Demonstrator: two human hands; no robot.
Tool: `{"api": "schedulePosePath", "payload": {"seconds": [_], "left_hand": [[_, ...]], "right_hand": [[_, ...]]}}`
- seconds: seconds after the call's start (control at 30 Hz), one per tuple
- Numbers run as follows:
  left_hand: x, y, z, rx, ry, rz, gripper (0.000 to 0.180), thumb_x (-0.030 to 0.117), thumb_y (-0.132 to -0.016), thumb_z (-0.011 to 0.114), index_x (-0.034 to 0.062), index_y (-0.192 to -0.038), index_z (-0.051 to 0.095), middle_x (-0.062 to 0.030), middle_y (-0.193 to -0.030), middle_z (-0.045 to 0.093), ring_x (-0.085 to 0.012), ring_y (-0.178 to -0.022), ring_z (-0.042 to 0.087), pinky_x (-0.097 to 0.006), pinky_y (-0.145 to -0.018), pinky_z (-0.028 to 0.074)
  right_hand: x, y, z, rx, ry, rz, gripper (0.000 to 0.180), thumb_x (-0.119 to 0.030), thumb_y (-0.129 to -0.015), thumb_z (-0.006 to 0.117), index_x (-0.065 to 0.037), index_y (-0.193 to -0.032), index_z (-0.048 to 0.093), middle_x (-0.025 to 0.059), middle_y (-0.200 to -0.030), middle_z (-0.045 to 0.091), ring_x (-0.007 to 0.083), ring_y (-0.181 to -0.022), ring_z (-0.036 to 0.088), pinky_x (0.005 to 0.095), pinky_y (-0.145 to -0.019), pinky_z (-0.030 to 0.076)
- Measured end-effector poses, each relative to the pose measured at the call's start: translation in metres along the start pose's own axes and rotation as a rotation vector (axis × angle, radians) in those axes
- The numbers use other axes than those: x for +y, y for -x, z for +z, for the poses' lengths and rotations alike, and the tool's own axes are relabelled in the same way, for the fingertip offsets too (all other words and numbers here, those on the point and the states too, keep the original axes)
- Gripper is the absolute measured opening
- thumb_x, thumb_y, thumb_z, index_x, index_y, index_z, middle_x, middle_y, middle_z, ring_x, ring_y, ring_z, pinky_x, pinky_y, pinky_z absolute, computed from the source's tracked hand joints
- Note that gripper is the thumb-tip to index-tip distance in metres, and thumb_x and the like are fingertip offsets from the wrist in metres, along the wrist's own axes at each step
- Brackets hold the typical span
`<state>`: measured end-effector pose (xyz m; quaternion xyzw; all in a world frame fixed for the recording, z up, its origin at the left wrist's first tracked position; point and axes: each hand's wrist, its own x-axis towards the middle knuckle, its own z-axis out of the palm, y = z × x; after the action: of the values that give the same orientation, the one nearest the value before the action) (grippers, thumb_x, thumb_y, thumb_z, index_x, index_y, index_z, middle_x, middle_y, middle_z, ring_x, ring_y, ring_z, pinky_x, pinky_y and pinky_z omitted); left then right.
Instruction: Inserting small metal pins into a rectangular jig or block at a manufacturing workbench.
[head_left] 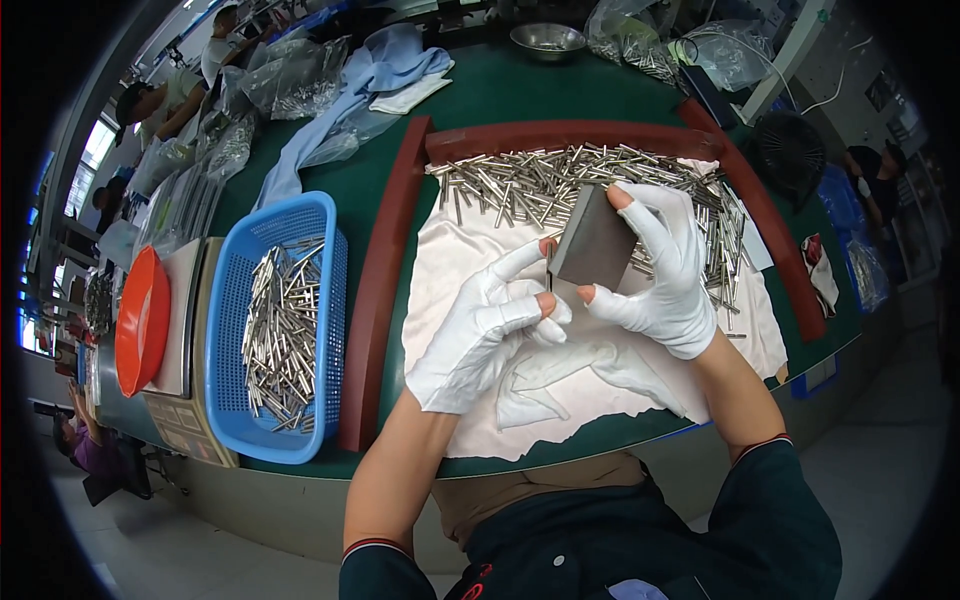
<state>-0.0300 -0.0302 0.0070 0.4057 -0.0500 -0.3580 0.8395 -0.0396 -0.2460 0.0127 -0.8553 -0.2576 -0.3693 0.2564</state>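
Observation:
Both my hands wear white gloves with some fingertips bare. My right hand [665, 265] grips a dark grey rectangular block [597, 240], thumb at its lower edge and a finger at its top corner. Close to the block's left side, my left hand [490, 315] pinches a thin metal pin [549, 268] between finger and thumb, held upright. Whether the pin touches the block I cannot tell. Beneath the hands lies a pale pink cloth [455, 270] with a crumpled white cloth [590, 375] on it. Many loose metal pins [520, 185] are heaped along the cloth's far and right sides.
A dark red wooden frame [385, 290] borders the cloth on three sides. To its left stands a blue plastic basket [335, 330] of pins, then an orange bowl [142, 320] on a scale. A metal bowl [547, 40] and plastic bags sit farther back. Other people work at left.

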Motion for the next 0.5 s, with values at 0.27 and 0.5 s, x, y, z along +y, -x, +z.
{"api": "schedulePosePath", "payload": {"seconds": [0.27,0.5], "left_hand": [[-0.003,0.002,-0.001,-0.013,-0.126,-0.027,0.058,0.002,-0.084,0.068,-0.0039,-0.135,0.043,-0.0128,-0.089,0.067,-0.0142,-0.072,0.066,-0.025,-0.066,0.055],[0.000,0.001,0.003,-0.016,-0.049,-0.023,0.058,0.003,-0.083,0.069,-0.0036,-0.134,0.044,-0.0110,-0.087,0.066,-0.0128,-0.072,0.065,-0.025,-0.066,0.055]], "right_hand": [[0.000,-0.002,-0.003,0.091,-0.068,0.044,0.080,-0.034,-0.062,0.082,-0.003,-0.129,0.051,0.0137,-0.116,0.055,0.0287,-0.098,0.053,0.0401,-0.084,0.044],[-0.002,0.000,-0.002,0.018,-0.008,-0.057,0.078,-0.036,-0.062,0.082,-0.005,-0.127,0.053,0.0117,-0.112,0.057,0.0294,-0.095,0.054,0.0399,-0.081,0.045]]}}
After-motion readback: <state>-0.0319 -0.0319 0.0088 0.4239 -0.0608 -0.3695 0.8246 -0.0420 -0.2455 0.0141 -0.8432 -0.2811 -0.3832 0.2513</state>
